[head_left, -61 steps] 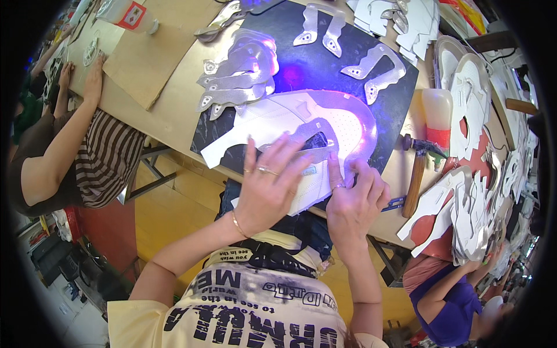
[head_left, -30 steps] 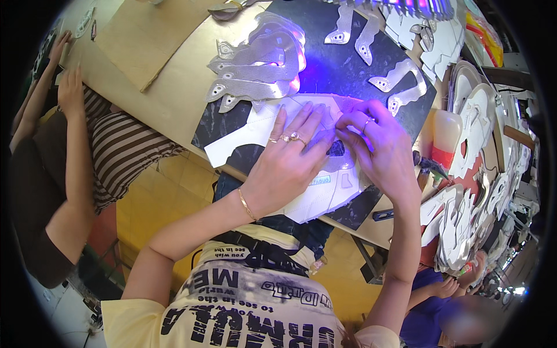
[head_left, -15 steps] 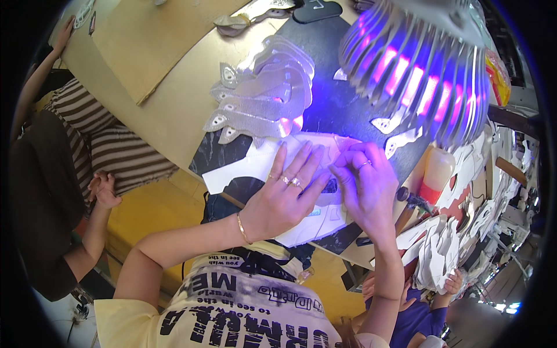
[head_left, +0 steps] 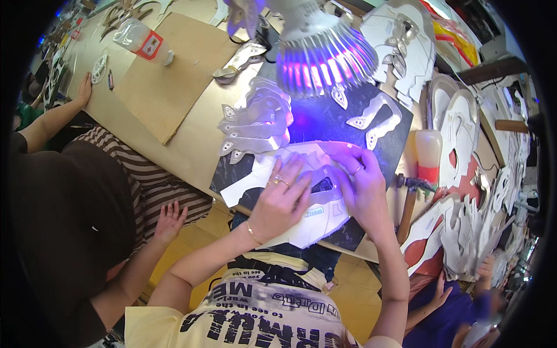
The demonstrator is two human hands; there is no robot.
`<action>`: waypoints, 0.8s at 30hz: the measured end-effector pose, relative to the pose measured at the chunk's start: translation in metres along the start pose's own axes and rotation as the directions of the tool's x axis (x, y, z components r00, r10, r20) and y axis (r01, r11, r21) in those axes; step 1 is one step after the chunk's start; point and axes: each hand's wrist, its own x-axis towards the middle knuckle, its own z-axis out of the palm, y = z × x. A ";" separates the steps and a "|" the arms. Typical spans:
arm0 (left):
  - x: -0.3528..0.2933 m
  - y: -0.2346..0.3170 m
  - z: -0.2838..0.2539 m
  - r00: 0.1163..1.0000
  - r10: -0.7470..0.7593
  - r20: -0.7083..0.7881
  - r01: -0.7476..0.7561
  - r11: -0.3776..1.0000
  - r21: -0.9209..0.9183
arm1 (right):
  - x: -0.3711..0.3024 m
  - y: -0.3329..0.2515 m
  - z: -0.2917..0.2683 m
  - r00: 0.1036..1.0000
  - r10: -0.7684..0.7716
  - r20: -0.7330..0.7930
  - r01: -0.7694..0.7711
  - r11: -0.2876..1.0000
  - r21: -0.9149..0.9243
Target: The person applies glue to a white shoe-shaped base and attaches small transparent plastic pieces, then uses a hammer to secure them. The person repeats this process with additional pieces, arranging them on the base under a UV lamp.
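A flat white shoe upper piece point(head_left: 290, 232) lies in front of me on the dark slab, with a smaller grey piece point(head_left: 325, 196) on top around a dark cut-out. My left hand point(head_left: 279, 200) rests on its left part, fingers stretched out, rings and a bracelet on it. On the right side, my right hand point(head_left: 366, 188) has its fingers bent and its thumb at the grey piece's edge; its fingertips are partly hidden in purple light. Several silver shoe pieces point(head_left: 255, 124) lie overlapped just beyond, and two loose ones point(head_left: 383, 116) lie at the upper right.
A ribbed metal lamp point(head_left: 325, 58) glows purple above the dark slab point(head_left: 313, 122). To the right are a hammer point(head_left: 408, 209), a bottle point(head_left: 428, 153) and piled white pieces point(head_left: 458, 232). Cardboard point(head_left: 168, 81) and another bottle point(head_left: 142, 42) lie far left. A person point(head_left: 75, 220) is at my left.
The view has shifted, bringing the bottle on the cardboard into sight. My right thumb and fingertips have moved farther apart, showing more of the cut-out. My left hand still rests on the piece.
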 end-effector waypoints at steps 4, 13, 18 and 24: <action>-0.004 -0.006 -0.012 0.995 0.018 0.098 -0.025 0.998 0.066 | -0.039 -0.008 -0.001 0.979 -0.041 0.202 0.101 0.950 -0.297; 0.004 -0.007 -0.015 0.986 0.026 0.165 -0.045 0.993 0.108 | -0.034 -0.019 0.022 0.987 -0.036 0.155 0.101 0.895 -0.434; 0.001 -0.009 -0.014 0.986 0.042 0.159 -0.062 0.990 0.127 | -0.038 -0.029 0.040 0.984 -0.054 0.170 0.132 0.863 -0.488; -0.013 -0.018 -0.007 0.899 -0.075 -0.432 -0.137 0.888 -0.439 | -0.051 -0.032 0.038 0.997 -0.059 0.040 0.069 0.931 -0.357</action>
